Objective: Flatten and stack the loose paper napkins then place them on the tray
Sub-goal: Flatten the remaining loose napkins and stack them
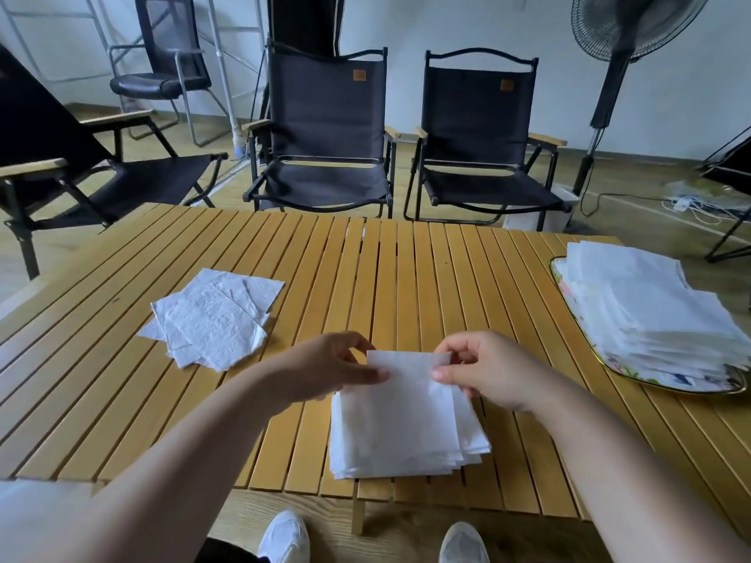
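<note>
Top napkin (408, 373): far edge pinched by left hand (325, 369) and right hand (483, 369), thumbs against curled fingers.
Stack (402, 436): laid on slatted table (365, 270).
Tray (577, 314): piled with napkins.

A slatted yellow-wood surface (284, 258) is seen in the foreground. Beyond its far edge a black folding chair (325, 115) and a second folding chair (479, 115), both with wooden armrests, are set side by side facing it, and a third folding chair (61, 156) is placed at the left. Further back, a black office chair (162, 75) and a white metal frame (227, 54) are stood before the plain white wall (426, 22), while a black pedestal fan (621, 34) is stood at the right on the light wood floor (630, 172), where a power strip (682, 203) and cables are laid.
</note>
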### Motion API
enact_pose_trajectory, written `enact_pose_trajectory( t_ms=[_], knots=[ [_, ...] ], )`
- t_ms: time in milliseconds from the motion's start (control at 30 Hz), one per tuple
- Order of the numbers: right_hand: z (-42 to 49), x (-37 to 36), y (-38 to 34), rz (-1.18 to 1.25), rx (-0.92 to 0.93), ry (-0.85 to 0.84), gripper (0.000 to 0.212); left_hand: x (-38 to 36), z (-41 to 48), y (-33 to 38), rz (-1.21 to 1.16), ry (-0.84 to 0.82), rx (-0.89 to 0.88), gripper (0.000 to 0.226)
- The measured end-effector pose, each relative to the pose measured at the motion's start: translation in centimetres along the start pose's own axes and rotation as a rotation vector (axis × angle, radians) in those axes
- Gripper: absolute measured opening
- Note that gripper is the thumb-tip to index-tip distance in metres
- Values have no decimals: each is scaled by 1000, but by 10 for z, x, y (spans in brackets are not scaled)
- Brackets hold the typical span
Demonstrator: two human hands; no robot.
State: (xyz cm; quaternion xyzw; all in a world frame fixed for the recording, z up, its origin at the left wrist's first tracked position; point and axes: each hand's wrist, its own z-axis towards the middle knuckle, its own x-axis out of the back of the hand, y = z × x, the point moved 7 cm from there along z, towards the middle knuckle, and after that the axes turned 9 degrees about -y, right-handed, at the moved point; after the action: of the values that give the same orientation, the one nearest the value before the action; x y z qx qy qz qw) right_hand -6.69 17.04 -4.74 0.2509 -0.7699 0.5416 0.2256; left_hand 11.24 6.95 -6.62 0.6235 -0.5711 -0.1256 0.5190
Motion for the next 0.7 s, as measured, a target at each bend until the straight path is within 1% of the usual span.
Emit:
enact_pose_trajectory(
  t_ms=[100,167,267,333,400,467,533,567,633,700],
  knots=[
    [6,-8,5,-5,-40,-26,8,-4,-1,-1,93,-26,27,35],
    [11,-12,7,-47,-76,-10,9,3,0,-3,119,26,38,35],
    [17,-8,1,-123,-109,126,24,35,-1,-14,108,239,27,23],
    [22,-6,-9,-108,-80,232,25,65,-7,-29,128,399,45,17],
    [29,-12,-21,-52,-43,298,19,94,-17,-51,196,537,141,25],
    [39,-25,-34,-28,-6,309,15,119,-29,-80,288,625,314,40],
    [50,-42,-49,-20,20,274,15,133,-40,-111,285,639,465,56],
    [55,-50,-56,-17,36,258,15,137,-44,-123,305,622,524,59],
    [65,-63,-69,-17,68,243,16,140,-46,-135,381,563,573,60],
    [71,-72,-79,-26,88,244,16,138,-46,-133,368,551,529,57]
  ],
)
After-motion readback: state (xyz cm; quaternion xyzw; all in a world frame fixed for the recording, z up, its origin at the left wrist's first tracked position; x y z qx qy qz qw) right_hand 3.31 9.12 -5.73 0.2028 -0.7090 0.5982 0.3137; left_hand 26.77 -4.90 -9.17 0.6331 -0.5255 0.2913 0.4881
